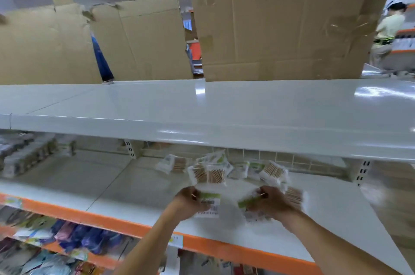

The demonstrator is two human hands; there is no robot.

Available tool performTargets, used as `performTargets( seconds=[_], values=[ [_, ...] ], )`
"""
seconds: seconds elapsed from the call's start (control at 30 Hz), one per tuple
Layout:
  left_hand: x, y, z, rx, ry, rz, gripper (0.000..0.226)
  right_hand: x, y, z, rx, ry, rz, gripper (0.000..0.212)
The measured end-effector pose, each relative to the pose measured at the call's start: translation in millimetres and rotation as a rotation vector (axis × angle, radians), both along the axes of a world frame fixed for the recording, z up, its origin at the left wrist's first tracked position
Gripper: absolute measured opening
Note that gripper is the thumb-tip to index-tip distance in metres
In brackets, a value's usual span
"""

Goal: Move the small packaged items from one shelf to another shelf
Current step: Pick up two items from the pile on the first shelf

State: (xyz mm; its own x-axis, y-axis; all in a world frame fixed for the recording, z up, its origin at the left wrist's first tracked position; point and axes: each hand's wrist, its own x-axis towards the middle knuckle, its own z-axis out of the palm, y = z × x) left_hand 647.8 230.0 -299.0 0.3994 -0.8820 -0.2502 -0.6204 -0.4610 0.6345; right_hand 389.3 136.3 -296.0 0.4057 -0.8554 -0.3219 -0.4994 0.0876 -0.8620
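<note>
Several small clear packets of wooden-stick cotton swabs (242, 170) with green-and-white labels lie in a loose heap on the middle white shelf (125, 187). My left hand (190, 201) grips a bunch of these packets (208, 176) by their label ends, the sticks fanning upward. My right hand (270, 204) grips another bunch of packets (275, 173), blurred by motion. Both hands are over the shelf, just in front of the heap. The white top shelf (224, 106) above is bare.
Flattened cardboard sheets (280, 23) stand along the back of the top shelf. Stacked packets (24, 153) fill the middle shelf's left end. The shelf's orange front edge (125, 226) runs below my arms, with colourful goods (67, 243) underneath. A person (388, 32) stands at the far right.
</note>
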Motion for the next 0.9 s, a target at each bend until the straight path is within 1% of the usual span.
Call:
performTargets(
  seconds=[0.1, 0.17, 0.23, 0.33, 0.5, 0.57, 0.63, 0.73, 0.83, 0.9],
  values=[
    [23, 16, -2, 0.006, 0.016, 0.066, 0.042, 27, 4, 3, -0.017, 0.010, 0.062, 0.034],
    [38, 29, -3, -0.001, 0.023, 0.090, 0.041, 46, 7, 5, -0.045, 0.003, 0.085, 0.031],
    [53, 42, -2, -0.007, 0.005, 0.118, 0.040, 65, 11, 6, -0.073, -0.014, 0.110, 0.027],
    [73, 57, -1, -0.001, -0.030, 0.147, 0.038, 92, 20, 9, -0.064, -0.037, 0.154, 0.029],
    [107, 80, 7, 0.010, -0.029, 0.182, 0.045, 139, 34, 13, -0.069, -0.050, 0.223, 0.025],
    [122, 89, 9, -0.006, -0.006, 0.201, 0.041, 159, 39, 15, -0.072, -0.045, 0.242, 0.025],
    [138, 100, 11, -0.031, 0.016, 0.220, 0.033, 179, 45, 17, -0.074, -0.048, 0.254, 0.025],
    [164, 118, 13, -0.060, 0.049, 0.272, 0.033, 210, 56, 21, -0.077, -0.077, 0.262, 0.024],
    [190, 136, 11, -0.110, 0.123, 0.351, 0.038, 241, 72, 24, -0.090, -0.110, 0.264, 0.029],
    [205, 149, 12, -0.139, 0.134, 0.372, 0.033, 260, 81, 25, -0.091, -0.121, 0.265, 0.034]
  ],
)
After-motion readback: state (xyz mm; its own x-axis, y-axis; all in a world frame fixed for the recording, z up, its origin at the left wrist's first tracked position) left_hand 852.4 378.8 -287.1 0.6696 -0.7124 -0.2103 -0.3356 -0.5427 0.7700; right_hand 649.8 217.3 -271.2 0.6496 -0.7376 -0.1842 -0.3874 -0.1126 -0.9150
